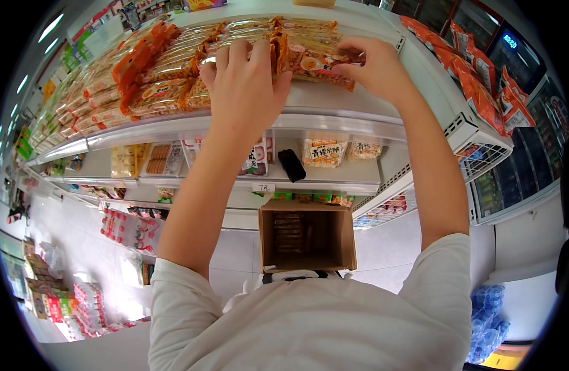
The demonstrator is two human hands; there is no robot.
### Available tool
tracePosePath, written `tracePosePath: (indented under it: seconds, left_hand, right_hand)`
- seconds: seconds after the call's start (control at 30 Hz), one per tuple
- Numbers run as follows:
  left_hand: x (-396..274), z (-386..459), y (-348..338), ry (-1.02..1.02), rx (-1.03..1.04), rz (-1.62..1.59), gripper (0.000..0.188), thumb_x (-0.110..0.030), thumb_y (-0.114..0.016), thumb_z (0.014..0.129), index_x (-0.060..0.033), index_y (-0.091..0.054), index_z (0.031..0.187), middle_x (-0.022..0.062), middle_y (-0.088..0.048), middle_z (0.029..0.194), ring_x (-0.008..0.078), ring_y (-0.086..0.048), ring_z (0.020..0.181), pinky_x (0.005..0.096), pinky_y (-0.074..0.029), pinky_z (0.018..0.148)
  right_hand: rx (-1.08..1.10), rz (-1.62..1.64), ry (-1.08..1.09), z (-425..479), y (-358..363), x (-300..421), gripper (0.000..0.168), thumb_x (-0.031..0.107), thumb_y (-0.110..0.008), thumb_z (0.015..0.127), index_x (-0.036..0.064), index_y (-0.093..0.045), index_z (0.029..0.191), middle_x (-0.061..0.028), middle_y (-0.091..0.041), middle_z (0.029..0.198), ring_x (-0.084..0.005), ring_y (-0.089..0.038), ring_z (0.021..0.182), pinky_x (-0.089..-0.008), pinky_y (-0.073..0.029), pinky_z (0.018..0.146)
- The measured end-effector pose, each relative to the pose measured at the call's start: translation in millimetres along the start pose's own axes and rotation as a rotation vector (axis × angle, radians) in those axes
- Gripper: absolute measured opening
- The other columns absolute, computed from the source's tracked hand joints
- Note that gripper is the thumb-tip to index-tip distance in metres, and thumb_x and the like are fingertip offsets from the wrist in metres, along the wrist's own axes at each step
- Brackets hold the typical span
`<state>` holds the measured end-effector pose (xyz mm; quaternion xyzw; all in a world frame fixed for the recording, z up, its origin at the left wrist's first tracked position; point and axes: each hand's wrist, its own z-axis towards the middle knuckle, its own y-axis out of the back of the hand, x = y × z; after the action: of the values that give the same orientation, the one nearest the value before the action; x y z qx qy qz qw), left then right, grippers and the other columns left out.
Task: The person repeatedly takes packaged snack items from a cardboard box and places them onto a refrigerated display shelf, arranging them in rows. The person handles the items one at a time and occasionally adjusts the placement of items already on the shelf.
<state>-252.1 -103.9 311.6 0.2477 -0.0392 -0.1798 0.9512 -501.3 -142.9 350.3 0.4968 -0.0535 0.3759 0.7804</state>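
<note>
Clear packs of a puffed snack with orange ends lie in stacked rows on the top shelf. My left hand (245, 83) rests over a pack in the middle rows, fingers curled over its near side; whether it grips the pack is hidden. My right hand (374, 67) holds the right end of a snack pack (314, 60) between thumb and fingers, at the right end of the rows. Left of my hands lie more packs (161, 92). An open cardboard box (307, 266) stands below the shelves, close to my body, with several packs (289, 232) inside.
A clear shelf lip (330, 118) runs along the front edge. On the shelf beneath are bagged snacks (324, 152) and a black object (291, 165). A wire side rack (486, 155) and orange bags (474, 83) stand right. Wrapped bottle packs (131, 229) sit lower left.
</note>
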Motion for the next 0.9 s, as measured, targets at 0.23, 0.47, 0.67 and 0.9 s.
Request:
tracePosePath:
  seconds: [0.23,0.47,0.67,0.9]
  left_hand:
    - [-2.8,-22.0,1.6,-0.089,-0.038,-0.112,0.031,-0.019,-0.076,0.081,-0.0073,-0.064,0.107,0.0101,-0.06,0.111,0.0314,-0.057,0.112,0.0538,-0.037,0.099]
    - [-22.3,-58.3,9.3,-0.228,-0.037,-0.371,0.025,-0.013,-0.073,0.078,-0.0066,-0.064,0.101,0.0105,-0.061,0.112,0.0305,-0.059,0.112,0.054,-0.037,0.102]
    - [-44.2,-105.6,25.3,-0.22,0.106,-0.572,0.028,-0.006,-0.073,0.076,-0.0044,-0.063,0.103,0.011,-0.061,0.112,0.0314,-0.061,0.11,0.0508,-0.044,0.098]
    - [-38.2,-195.9,21.4,-0.097,0.391,-0.796,0.034,-0.002,-0.076,0.075,-0.0042,-0.065,0.107,0.0128,-0.065,0.111,0.0345,-0.064,0.101,0.0459,-0.049,0.088]
  right_hand:
    - [-0.241,-0.28,-0.006,-15.7,-21.9,-5.4,0.057,0.029,-0.085,0.081,0.003,-0.065,0.128,-0.02,-0.067,0.126,-0.0359,-0.069,0.107,-0.0429,-0.055,0.092]
    - [-0.255,-0.111,-0.166,-13.6,-43.9,16.2,0.068,0.032,-0.084,0.082,-0.003,-0.056,0.134,-0.0241,-0.063,0.132,-0.0408,-0.063,0.119,-0.0461,-0.053,0.099]
    - [-0.315,-0.332,-0.167,-16.0,-57.2,16.9,0.066,0.036,-0.078,0.087,0.003,-0.055,0.14,-0.0203,-0.062,0.137,-0.0365,-0.063,0.122,-0.0464,-0.052,0.1]
    - [-0.417,-0.384,0.045,-31.0,-44.2,2.3,0.064,0.034,-0.075,0.089,0.008,-0.051,0.142,-0.0226,-0.046,0.149,-0.0421,-0.06,0.123,-0.0495,-0.053,0.1]
